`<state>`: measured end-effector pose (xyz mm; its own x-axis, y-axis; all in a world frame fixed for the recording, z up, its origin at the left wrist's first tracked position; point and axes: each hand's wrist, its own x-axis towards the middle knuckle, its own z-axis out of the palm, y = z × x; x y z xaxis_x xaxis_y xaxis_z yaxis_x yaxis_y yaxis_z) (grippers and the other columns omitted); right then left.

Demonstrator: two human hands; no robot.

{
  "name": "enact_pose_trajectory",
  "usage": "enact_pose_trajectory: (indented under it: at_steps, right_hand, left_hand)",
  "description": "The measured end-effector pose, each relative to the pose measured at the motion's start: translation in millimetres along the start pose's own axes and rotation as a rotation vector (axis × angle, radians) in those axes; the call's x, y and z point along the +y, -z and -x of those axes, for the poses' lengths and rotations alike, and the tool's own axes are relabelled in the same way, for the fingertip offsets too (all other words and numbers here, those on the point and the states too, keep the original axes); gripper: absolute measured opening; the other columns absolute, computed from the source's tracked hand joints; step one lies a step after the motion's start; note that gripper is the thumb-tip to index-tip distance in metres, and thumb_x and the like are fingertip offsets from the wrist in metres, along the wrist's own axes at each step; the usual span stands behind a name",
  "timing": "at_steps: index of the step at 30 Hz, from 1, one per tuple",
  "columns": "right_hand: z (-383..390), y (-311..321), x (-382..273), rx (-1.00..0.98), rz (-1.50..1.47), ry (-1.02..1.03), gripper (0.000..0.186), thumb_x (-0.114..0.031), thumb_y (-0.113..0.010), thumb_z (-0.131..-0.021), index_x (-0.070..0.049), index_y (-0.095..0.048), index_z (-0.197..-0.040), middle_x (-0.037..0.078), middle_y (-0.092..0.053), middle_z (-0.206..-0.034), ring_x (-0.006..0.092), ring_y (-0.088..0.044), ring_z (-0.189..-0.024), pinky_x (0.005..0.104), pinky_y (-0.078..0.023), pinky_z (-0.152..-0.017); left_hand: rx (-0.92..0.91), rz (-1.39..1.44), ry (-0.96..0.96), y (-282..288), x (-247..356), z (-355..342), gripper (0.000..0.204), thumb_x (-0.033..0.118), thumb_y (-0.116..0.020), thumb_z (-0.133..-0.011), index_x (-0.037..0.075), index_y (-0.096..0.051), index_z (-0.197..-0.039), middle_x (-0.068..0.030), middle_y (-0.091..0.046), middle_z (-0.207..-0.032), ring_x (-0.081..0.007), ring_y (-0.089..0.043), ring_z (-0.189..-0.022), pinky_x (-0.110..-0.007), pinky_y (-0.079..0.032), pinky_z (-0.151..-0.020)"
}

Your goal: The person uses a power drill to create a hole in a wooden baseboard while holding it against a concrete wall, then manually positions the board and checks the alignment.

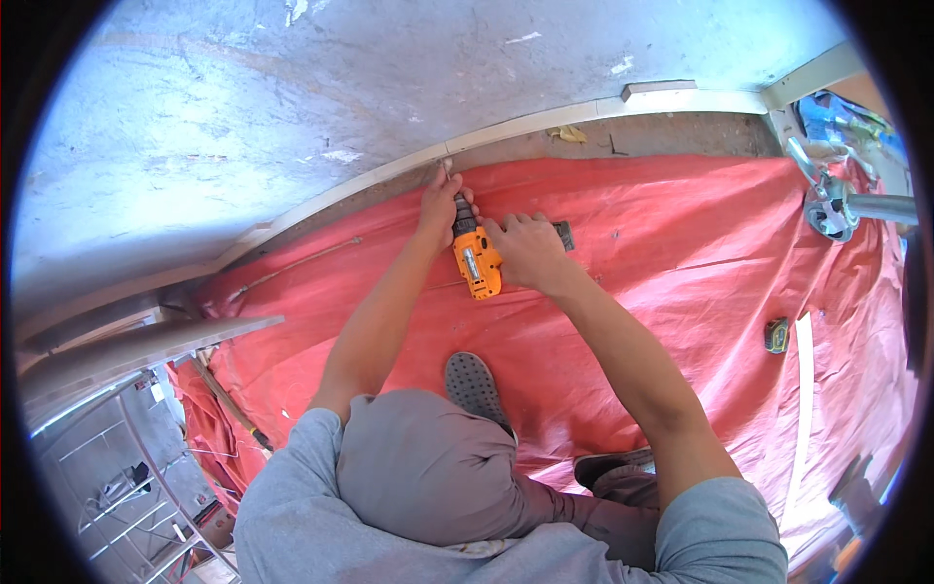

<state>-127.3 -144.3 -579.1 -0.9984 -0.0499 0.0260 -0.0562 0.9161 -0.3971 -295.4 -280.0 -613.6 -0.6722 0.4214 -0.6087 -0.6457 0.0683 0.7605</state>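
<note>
An orange and black cordless drill (pixel 476 265) points up toward a pale strip (pixel 545 120) along the foot of a scuffed, pale wall (pixel 302 97). My left hand (pixel 438 212) is closed at the drill's front end, its fingertips around something small near the strip that I cannot make out. My right hand (pixel 530 251) grips the drill's handle from the right, fingers curled, with the dark battery base (pixel 563 235) showing beyond them. Both arms reach forward over a red tarpaulin (pixel 681 253), where my grey perforated shoe (pixel 470 384) shows below the drill.
A tape measure (pixel 775 336) and a long white strip (pixel 802 409) lie on the tarpaulin at right. Metal pipe fittings (pixel 828 216) are at the upper right. A board (pixel 156 350) juts in from the left, above a metal frame (pixel 146 487). A short block (pixel 658 90) rests on the wall strip.
</note>
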Motion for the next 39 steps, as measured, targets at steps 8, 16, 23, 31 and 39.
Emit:
enact_pose_trajectory:
  at_steps: [8,16,23,31,39]
  right_hand:
    - [-12.6,-1.6,-11.1,0.021,-0.005,0.012,0.055,-0.023,-0.077,-0.081,-0.008,-0.069,-0.133,0.009,-0.073,-0.094,0.0252,-0.073,-0.09,0.0419,-0.054,-0.079]
    - [-15.0,-15.1,-14.1,0.01,-0.023,-0.018,0.056,-0.023,-0.075,-0.084,-0.009,-0.066,-0.137,0.011,-0.073,-0.1,0.0288,-0.073,-0.092,0.045,-0.055,-0.081]
    - [-14.1,-18.8,-17.4,0.008,-0.047,-0.022,0.058,-0.02,-0.076,-0.08,-0.005,-0.063,-0.135,0.012,-0.071,-0.103,0.0285,-0.072,-0.097,0.0444,-0.054,-0.087]
    - [-13.7,-20.7,-26.9,0.033,-0.029,-0.034,0.046,-0.019,-0.076,-0.081,-0.004,-0.068,-0.123,0.012,-0.072,-0.105,0.0284,-0.072,-0.099,0.0456,-0.055,-0.085]
    - [-16.7,-18.6,-16.7,-0.052,-0.134,-0.035,0.047,-0.022,-0.083,-0.075,-0.007,-0.065,-0.117,0.011,-0.072,-0.105,0.0298,-0.072,-0.105,0.0467,-0.057,-0.091]
  left_hand:
    - [0.005,-0.011,-0.021,16.0,9.4,-5.1,0.015,0.024,-0.053,-0.113,0.016,-0.043,-0.121,-0.0065,-0.06,-0.077,-0.0235,-0.064,-0.058,-0.044,-0.059,-0.05]
    - [0.016,-0.061,-0.031,14.0,14.0,-1.2,0.013,0.024,-0.055,-0.112,0.015,-0.048,-0.117,-0.0066,-0.06,-0.077,-0.0231,-0.063,-0.06,-0.04,-0.057,-0.053]
    - [0.025,-0.075,-0.014,16.8,16.0,-2.1,0.013,0.024,-0.056,-0.111,0.014,-0.048,-0.116,-0.006,-0.059,-0.076,-0.0225,-0.062,-0.059,-0.041,-0.058,-0.052]
    - [0.02,-0.125,-0.018,16.6,20.8,2.0,0.014,0.023,-0.057,-0.11,0.012,-0.049,-0.115,-0.0051,-0.059,-0.075,-0.0215,-0.062,-0.058,-0.041,-0.058,-0.051]
    - [0.107,-0.249,-0.037,14.6,21.4,-5.0,0.019,0.021,-0.058,-0.109,0.009,-0.053,-0.123,-0.0072,-0.062,-0.074,-0.0216,-0.064,-0.053,-0.04,-0.057,-0.047]
